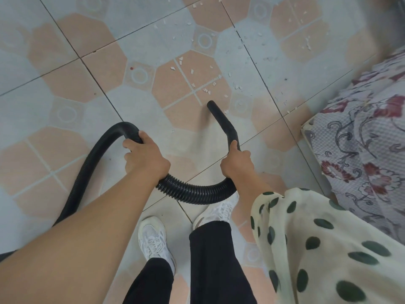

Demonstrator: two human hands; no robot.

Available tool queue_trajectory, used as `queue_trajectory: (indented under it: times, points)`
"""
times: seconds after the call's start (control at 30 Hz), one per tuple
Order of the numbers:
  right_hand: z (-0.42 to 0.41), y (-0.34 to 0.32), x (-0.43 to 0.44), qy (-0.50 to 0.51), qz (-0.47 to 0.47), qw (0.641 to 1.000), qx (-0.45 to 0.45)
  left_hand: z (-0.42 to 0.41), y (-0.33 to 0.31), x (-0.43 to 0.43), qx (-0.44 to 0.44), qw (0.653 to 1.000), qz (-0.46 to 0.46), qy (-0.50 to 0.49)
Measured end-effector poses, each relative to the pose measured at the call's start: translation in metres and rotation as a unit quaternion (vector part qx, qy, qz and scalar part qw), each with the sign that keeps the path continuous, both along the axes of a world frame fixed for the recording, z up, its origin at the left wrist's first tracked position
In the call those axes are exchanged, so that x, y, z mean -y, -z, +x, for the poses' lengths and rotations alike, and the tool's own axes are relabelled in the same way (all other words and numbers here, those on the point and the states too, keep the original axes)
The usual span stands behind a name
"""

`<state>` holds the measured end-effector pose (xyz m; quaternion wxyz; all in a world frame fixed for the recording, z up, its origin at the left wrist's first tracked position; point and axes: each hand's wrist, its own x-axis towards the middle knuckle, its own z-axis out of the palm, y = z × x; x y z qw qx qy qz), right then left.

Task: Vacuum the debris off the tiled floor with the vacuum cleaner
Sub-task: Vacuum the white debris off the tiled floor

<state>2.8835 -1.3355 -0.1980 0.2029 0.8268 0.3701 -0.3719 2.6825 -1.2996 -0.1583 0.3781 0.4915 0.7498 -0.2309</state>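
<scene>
Two hands work the vacuum hose (192, 191) in the head view. The left hand (146, 159) is clenched round its ribbed section, and the right hand (237, 164) grasps the rigid nozzle tube (223, 123) just below the bend, thumb laid along it. The tube's mouth sits low over the tiled floor (87, 69), just short of the nearest white debris (206, 90), which scatters ahead and rightward toward the floral-covered bed (361, 139). Judged step: suction pass, with most chips left to collect. Next the mouth must be pushed forward into them.
</scene>
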Motion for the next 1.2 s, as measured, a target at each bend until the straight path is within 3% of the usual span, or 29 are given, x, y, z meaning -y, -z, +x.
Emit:
queue_trajectory:
  times: [0.3,0.53,1.2]
  points:
    - [0.034,-0.001,-0.01,-0.042,-0.017,0.999,-0.027,0.036,-0.005,-0.012,-0.008,1.0,-0.004,-0.001]
    - [0.077,-0.018,0.013,0.008,-0.062,0.998,-0.03,0.081,-0.013,-0.004,0.014,1.0,-0.012,0.007]
    - [0.15,-0.005,-0.033,0.029,-0.011,0.999,-0.018,0.149,-0.005,-0.051,0.013,0.999,0.028,0.011]
